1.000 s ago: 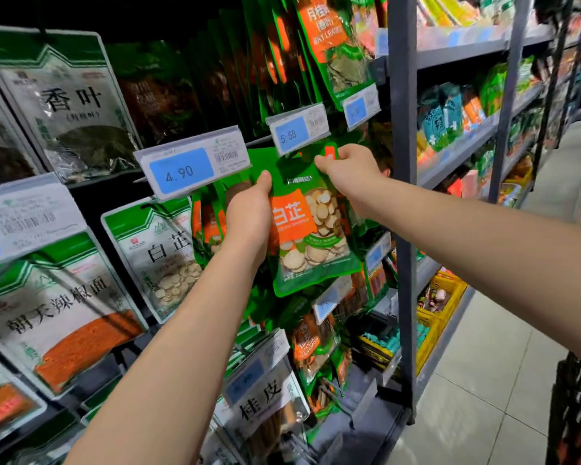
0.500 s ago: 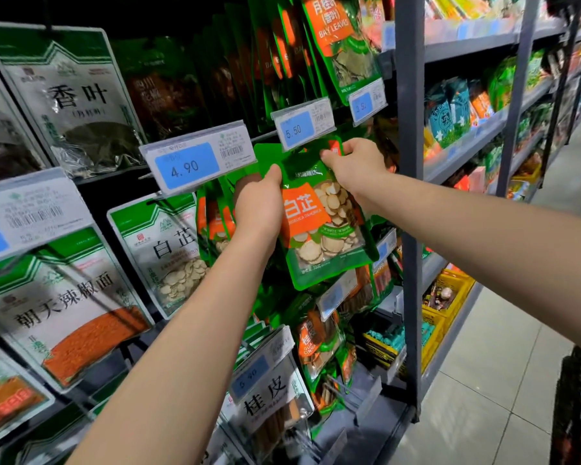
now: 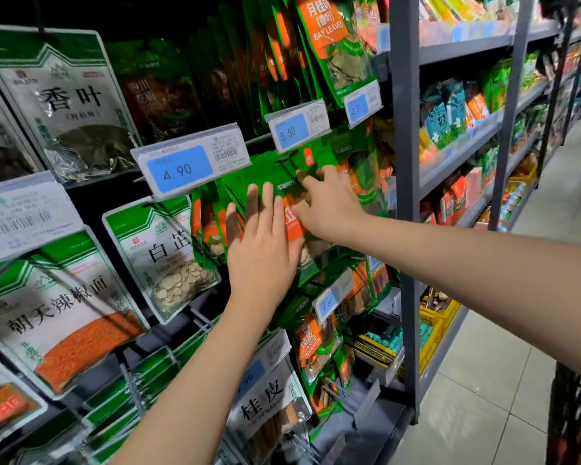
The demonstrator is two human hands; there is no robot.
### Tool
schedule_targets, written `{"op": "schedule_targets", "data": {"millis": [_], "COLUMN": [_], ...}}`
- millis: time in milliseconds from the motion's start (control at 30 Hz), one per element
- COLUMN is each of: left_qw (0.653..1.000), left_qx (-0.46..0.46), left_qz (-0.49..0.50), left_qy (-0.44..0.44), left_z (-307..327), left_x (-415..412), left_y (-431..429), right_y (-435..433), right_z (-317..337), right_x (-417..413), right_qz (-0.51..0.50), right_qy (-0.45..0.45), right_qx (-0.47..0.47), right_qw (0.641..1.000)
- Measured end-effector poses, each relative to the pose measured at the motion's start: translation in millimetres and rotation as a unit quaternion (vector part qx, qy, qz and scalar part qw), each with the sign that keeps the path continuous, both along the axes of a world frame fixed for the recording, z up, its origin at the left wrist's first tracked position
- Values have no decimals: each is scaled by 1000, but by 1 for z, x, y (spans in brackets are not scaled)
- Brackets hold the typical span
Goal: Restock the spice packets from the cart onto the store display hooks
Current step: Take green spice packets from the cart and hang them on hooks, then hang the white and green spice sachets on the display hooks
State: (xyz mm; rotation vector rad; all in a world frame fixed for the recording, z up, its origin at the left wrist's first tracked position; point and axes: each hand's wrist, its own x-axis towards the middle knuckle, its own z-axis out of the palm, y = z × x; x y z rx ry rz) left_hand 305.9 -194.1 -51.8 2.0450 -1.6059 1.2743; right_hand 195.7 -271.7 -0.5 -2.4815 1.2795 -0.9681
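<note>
The glossy green foil spice packet with an orange label panel and a clear window of pale root slices is hanging at the front of a row of like packets on a thin metal display hook, just under the blue 5.50 price tag and right of the blue 4.90 price tag. Its long axis is running top to bottom, header up at the hook and window end pointing to the floor, its face turned out toward the aisle and a little to the right; the lower end looks tipped slightly.

The left hand is lying flat and open, fingers spread, pressing on the packet's lower left face. The right hand is also open, fingertips resting on the upper face near the header; neither hand is clamping anything.

The main risk appears to be the punched hole: whether it is fully seated on the hook cannot be told, since the header is partly hidden by the tag. If it is only part way on, the packet may slide off once the hands are lifting away, dropping toward the cinnamon packets below. Pushing too hard could also crush the row backward or knock the tag askew. A neighbouring white-and-green packet of the same root slices is hanging to the left and seems clear of any sweep.
</note>
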Motion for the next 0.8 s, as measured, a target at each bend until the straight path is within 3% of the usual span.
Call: {"op": "schedule_targets", "data": {"millis": [100, 233, 400, 633, 800], "left_qw": [999, 995, 989, 986, 962], "left_qx": [18, 49, 109, 132, 180], "left_qz": [38, 90, 89, 46, -33], "left_qy": [2, 18, 51, 92, 200], "left_z": [-2, 0, 3, 19, 42], "left_x": [6, 13, 16, 4, -20], "left_y": [-4, -10, -13, 8, 41], "right_y": [-2, -9, -21, 2, 50], "right_z": [-5, -13, -14, 7, 25], "right_x": [-1, -1, -5, -23, -59], "right_qz": [32, 119, 111, 105, 98], "right_qy": [68, 179, 290, 301, 253], "right_qx": [-31, 17, -33, -5, 16], "right_qw": [997, 976, 950, 948, 962]}}
